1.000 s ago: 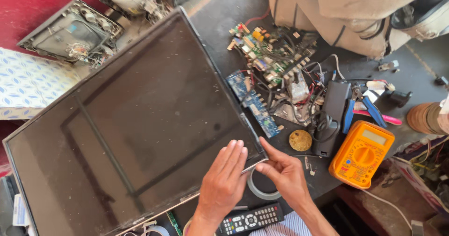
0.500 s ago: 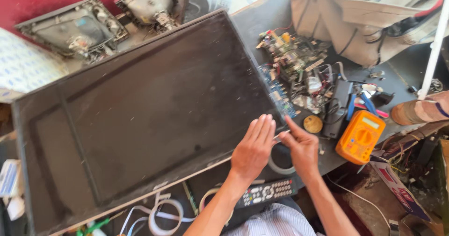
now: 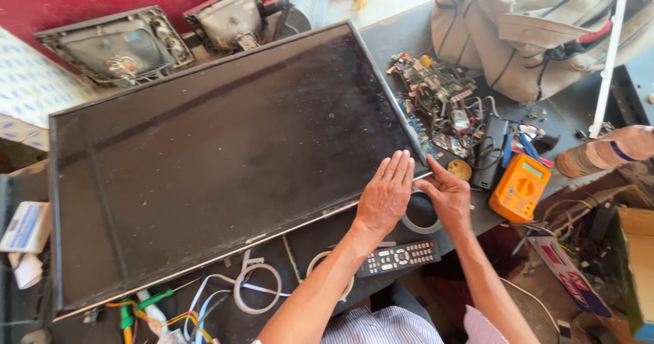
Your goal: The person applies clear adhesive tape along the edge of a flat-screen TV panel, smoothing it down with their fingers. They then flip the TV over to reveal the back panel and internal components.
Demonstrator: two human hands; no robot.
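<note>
A flat screen (image 3: 225, 160) lies face up on the desk (image 3: 402, 34), filling most of it; the left hand (image 3: 387, 193) rests flat on the screen's near right corner, fingers spread, its grip open and holding nothing; the right hand (image 3: 446, 193) sits just beside that corner, thumb touching the edge (whether it pinches anything I cannot tell); a tape roll (image 3: 417, 216) lies under both hands, a remote (image 3: 398, 257) nearer, an orange meter (image 3: 520, 187) and circuit boards (image 3: 436, 88) to the right.
</note>
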